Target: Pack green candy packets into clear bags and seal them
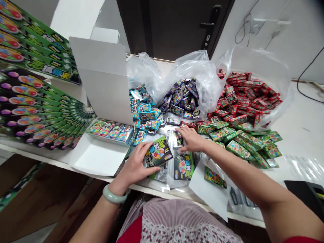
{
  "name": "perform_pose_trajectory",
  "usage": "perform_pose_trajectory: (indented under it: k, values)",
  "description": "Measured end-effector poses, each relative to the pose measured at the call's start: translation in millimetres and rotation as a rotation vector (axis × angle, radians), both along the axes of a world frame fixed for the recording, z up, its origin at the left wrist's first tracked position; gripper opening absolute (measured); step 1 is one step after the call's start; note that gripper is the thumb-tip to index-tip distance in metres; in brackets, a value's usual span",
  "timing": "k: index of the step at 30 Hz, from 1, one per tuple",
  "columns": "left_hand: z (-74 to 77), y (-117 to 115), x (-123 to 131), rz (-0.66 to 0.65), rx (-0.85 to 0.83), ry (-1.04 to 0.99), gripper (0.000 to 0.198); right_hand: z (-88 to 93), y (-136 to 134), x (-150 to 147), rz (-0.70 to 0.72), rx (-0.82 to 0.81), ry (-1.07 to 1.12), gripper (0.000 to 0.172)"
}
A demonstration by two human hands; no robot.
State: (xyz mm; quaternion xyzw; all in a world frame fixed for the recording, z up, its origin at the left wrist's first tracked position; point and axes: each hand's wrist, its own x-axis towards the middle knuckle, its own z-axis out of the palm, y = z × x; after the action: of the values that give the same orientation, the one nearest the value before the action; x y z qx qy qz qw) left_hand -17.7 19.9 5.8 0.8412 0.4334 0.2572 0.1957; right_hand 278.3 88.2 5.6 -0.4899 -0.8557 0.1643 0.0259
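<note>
My left hand (pixel 136 163) grips a green and black printed pouch (pixel 158 152) by its left edge, just above the table's front edge. My right hand (pixel 190 138) lies palm down, fingers stretched out, on a heap of small packets and silvery pouches (pixel 174 135). Another green pouch (pixel 182 166) lies flat below my right hand. Behind the hands are piles of blue packets (pixel 143 109), purple packets (pixel 181 96), red packets (pixel 244 94) and green packets (pixel 243 143).
An open white box (pixel 101 155) at the left holds a row of packets (pixel 111 130). Fanned stacks of flat green cartons (pixel 37 111) fill the far left. Clear plastic bags (pixel 197 72) surround the piles. A black object (pixel 306 194) sits at the right edge.
</note>
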Motion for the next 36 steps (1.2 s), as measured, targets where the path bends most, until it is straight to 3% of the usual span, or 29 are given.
perform_pose_trajectory:
  k: [3, 6, 10, 13, 18, 24, 26, 30, 36]
  values:
    - [-1.5, -0.4, 3.0, 0.001, 0.012, -0.002, 0.088, 4.4, -10.2, -2.6, -0.065, 0.155, 0.096, 0.077]
    - [-1.3, 0.0, 5.2, -0.001, 0.028, 0.005, 0.089, 26.3, -28.2, 5.5, -0.143, 0.337, 0.267, 0.072]
    - [1.3, 3.5, 11.9, -0.044, 0.063, -0.004, 0.092, 62.3, -56.7, 8.5, 0.003, 0.374, 0.191, 0.073]
    - [3.1, 5.3, 16.4, -0.088, 0.095, -0.004, 0.095, 75.1, -69.5, 2.6, 0.11, 0.326, 0.032, 0.071]
    - [2.0, 0.0, 18.6, -0.168, 0.09, 0.024, 0.096, 71.8, -69.6, 0.4, 0.267, 0.194, 0.004, 0.072]
    - [-2.0, -3.5, 22.8, -0.174, 0.046, -0.009, 0.096, 58.2, -64.7, -1.7, 0.2, 0.071, 0.271, 0.09]
    - [-2.7, -2.6, 22.7, -0.126, 0.057, -0.027, 0.096, 55.9, -67.4, -3.8, 0.11, 0.104, 0.356, 0.082]
    - [-5.1, -1.1, 18.7, -0.07, 0.062, -0.058, 0.096, 54.4, -74.3, -9.5, 0.071, 0.124, 0.34, 0.044]
    - [-9.3, -4.7, 2.3, 0.011, 0.078, -0.093, 0.096, 57.9, -56.5, -23.2, 0.179, -0.023, 0.344, 0.049]
